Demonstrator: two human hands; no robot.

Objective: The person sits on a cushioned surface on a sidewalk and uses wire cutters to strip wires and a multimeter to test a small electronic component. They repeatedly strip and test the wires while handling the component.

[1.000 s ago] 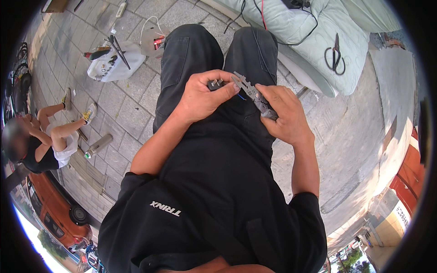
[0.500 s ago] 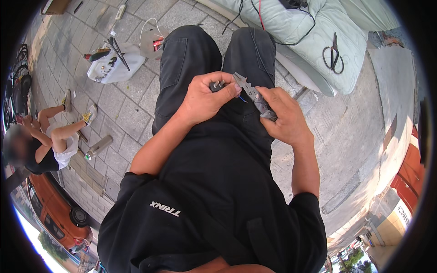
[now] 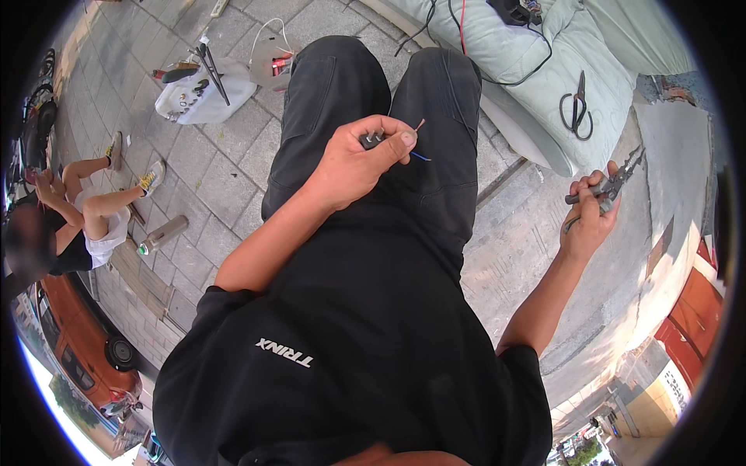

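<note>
Over my lap, my left hand [image 3: 353,165] is closed on a black plug [image 3: 371,140] whose metal prongs poke up between the fingers. Past the thumb and index finger stick out two short wires: one brownish with a bare-looking end [image 3: 420,125], the other blue [image 3: 420,157]. Out to the right, away from my legs, my right hand [image 3: 588,225] grips dark metal wire strippers [image 3: 620,180], their jaws pointing up and to the right. Most of the plug's body is hidden by my left fingers.
On a pale green padded cover [image 3: 536,109] lie black scissors [image 3: 577,116], black and red cables and a black device [image 3: 513,11]. A white container [image 3: 225,105] with tools and small parts stands left of my knees. Farther left are a bottle [image 3: 165,234] and a seated person [image 3: 97,202].
My right hand has swung the wire strippers away from the plug, out to the right. My left hand stays over my lap, and the brownish wire now shows beside the blue one.
</note>
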